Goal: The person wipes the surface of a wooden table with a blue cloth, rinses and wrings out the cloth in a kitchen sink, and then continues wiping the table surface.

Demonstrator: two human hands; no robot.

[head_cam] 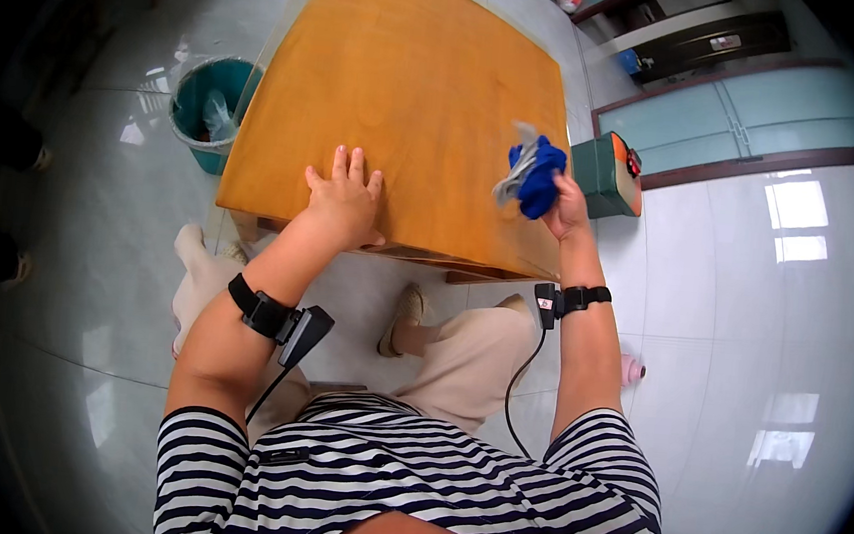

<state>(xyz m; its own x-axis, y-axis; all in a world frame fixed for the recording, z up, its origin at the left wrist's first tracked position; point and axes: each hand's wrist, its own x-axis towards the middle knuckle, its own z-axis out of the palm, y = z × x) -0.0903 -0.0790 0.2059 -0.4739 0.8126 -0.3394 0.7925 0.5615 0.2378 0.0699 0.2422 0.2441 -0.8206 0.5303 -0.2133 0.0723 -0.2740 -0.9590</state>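
Note:
A wooden table with an orange-brown top stands before me. My left hand lies palm down near its front edge, fingers spread, holding nothing. At the table's right side, my right hand grips a crumpled blue and grey cloth. Part of the cloth is blurred, and whether it touches the tabletop I cannot tell. Both forearms carry black straps with small cabled devices.
Left of the table stands a teal bin with a plastic liner. A dark green box with an orange side is close to its right edge. A pink bottle lies on the tiled floor near my right arm. Glass-fronted cabinets line the upper right.

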